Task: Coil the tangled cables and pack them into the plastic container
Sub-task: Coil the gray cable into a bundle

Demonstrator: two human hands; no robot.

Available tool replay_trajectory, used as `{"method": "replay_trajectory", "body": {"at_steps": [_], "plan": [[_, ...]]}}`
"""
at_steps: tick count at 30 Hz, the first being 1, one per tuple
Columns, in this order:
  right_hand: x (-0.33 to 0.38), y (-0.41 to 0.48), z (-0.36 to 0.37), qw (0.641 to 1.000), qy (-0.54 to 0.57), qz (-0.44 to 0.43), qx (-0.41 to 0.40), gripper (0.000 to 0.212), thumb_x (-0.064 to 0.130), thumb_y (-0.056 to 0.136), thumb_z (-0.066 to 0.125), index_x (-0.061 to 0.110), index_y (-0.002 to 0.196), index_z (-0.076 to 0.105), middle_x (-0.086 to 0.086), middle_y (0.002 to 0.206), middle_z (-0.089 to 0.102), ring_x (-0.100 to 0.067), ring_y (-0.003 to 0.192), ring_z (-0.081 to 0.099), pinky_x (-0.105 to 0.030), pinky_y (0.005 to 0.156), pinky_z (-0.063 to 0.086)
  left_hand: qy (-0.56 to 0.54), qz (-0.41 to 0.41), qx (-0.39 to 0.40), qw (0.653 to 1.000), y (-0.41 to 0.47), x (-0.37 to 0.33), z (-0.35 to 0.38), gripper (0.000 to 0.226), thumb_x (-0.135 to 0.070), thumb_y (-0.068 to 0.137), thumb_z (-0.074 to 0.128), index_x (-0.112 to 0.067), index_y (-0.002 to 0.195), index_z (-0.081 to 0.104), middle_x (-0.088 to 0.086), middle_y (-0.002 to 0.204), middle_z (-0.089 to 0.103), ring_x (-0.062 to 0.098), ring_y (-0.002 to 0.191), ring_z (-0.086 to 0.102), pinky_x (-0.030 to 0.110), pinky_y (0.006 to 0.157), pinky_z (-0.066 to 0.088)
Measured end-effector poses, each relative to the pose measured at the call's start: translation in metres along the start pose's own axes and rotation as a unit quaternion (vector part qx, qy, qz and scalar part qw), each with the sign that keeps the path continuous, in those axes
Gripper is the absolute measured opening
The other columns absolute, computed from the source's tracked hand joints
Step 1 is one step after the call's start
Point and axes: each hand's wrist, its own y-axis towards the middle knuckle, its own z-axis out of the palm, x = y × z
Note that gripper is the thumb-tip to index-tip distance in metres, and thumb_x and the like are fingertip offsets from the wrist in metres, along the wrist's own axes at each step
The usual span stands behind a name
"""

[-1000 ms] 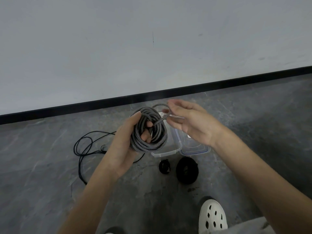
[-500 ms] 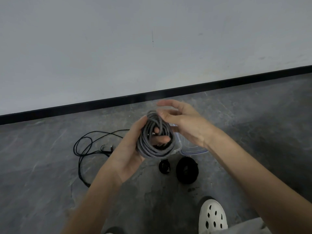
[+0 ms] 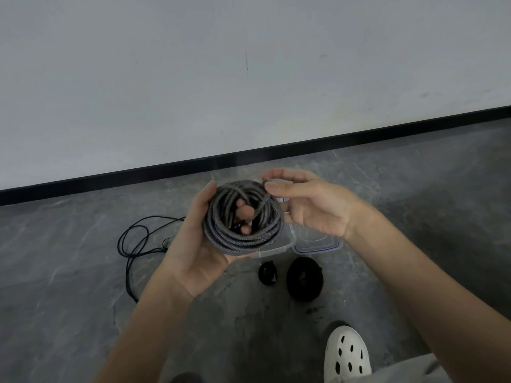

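The left hand (image 3: 193,252) grips the coil of grey braided cable (image 3: 243,239), fingers poked through its middle, held up in front of the clear plastic container (image 3: 279,248) on the floor. The right hand (image 3: 312,208), which a second ago held the loose tail out sideways, now pinches it at the coil's top, laid slantwise across the loops. I'd say it's being tied off, nearly ready to pack. A thin black cable (image 3: 132,244) sprawls unwound. I can read no writing.

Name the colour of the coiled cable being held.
The coiled cable is grey with a braided weave; head view.
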Motion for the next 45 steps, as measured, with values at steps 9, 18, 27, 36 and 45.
{"method": "replay_trajectory", "body": {"at_steps": [9, 18, 27, 36, 45], "plan": [[-0.004, 0.005, 0.005, 0.994, -0.026, -0.041, -0.102, 0.052, 0.007, 0.059, 0.074, 0.006, 0.109, 0.057, -0.009, 0.087, 0.072, -0.021, 0.079, 0.067, -0.033, 0.079, 0.057, -0.044, -0.012, -0.006, 0.999, 0.001, 0.001, -0.003, 0.044, -0.052, 0.087, 0.054, -0.013, 0.085, 0.074, 0.000, 0.079, 0.072, 0.014, 0.065, 0.065, 0.033, 0.080, 0.058], [-0.009, 0.005, 0.012, 0.976, -0.159, -0.078, -0.130, 0.032, 0.008, 0.072, 0.076, 0.004, 0.100, 0.062, -0.016, 0.092, 0.058, -0.021, 0.084, 0.058, -0.031, 0.084, 0.052, -0.086, -0.022, -0.002, 0.996, 0.005, 0.005, -0.006, 0.052, -0.050, 0.082, 0.064, -0.007, 0.111, 0.071, 0.002, 0.099, 0.069, 0.019, 0.085, 0.066, 0.054, 0.091, 0.051], [-0.013, 0.005, 0.016, 0.945, -0.291, -0.059, -0.135, 0.050, 0.020, 0.066, 0.085, 0.016, 0.108, 0.057, -0.012, 0.102, 0.065, -0.018, 0.090, 0.062, -0.034, 0.084, 0.053, -0.052, -0.024, 0.031, 0.998, 0.007, 0.009, -0.012, 0.052, -0.054, 0.083, 0.060, -0.007, 0.100, 0.074, 0.002, 0.085, 0.069, 0.018, 0.085, 0.070, 0.055, 0.094, 0.050], [-0.046, 0.020, 0.007, 0.982, 0.117, 0.118, 0.090, 0.044, 0.025, 0.103, 0.024, 0.006, 0.136, 0.046, -0.014, 0.108, 0.069, -0.031, 0.103, 0.063, -0.053, 0.101, 0.042, -0.091, 0.030, 0.146, 0.985, -0.002, -0.002, -0.004, 0.039, -0.051, 0.089, 0.058, -0.012, 0.089, 0.063, -0.006, 0.060, 0.059, 0.011, 0.068, 0.059, 0.038, 0.096, 0.044], [-0.049, 0.023, 0.017, 0.992, 0.073, 0.055, 0.081, 0.029, 0.021, 0.087, 0.050, 0.023, 0.087, 0.079, 0.000, 0.085, 0.075, -0.013, 0.084, 0.072, -0.036, 0.083, 0.058, -0.137, -0.002, 0.127, 0.982, 0.001, 0.005, -0.001, 0.047, -0.049, 0.092, 0.056, -0.004, 0.103, 0.064, 0.002, 0.075, 0.067, 0.018, 0.084, 0.065, 0.050, 0.113, 0.029]]}}
